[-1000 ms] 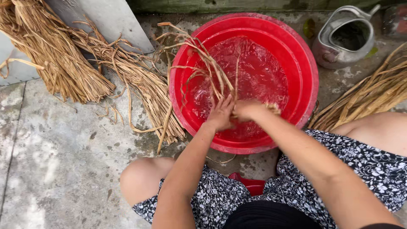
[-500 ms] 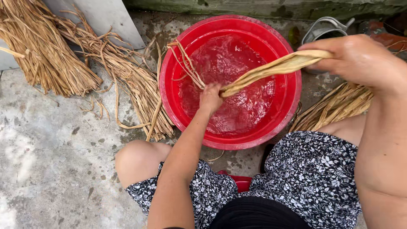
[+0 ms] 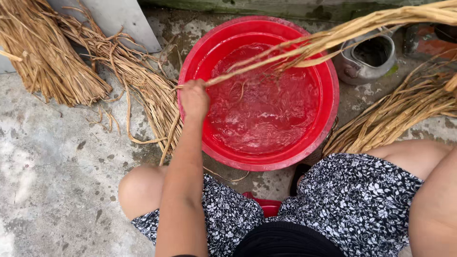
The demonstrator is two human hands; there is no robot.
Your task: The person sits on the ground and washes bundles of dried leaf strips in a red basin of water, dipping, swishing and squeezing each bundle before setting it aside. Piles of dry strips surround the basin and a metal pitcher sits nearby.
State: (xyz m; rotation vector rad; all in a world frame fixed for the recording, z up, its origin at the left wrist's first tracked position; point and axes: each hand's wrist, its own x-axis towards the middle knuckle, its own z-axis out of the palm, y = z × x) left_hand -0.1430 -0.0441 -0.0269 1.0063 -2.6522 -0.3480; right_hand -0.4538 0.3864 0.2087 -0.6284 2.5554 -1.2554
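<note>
A bundle of wet, tan straw strands (image 3: 333,35), earlier gathered low in the round red plastic basin (image 3: 328,109), is now stretched above it, one end clenched in the left hand (image 3: 194,97); the right hand's grip is out of view.

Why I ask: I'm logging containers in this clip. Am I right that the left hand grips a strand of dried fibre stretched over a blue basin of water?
Not quite: the basin is red, not blue, as the head view shows. The rest stands: the left hand grips a strand of dried fibre stretched over the water in it.
</note>
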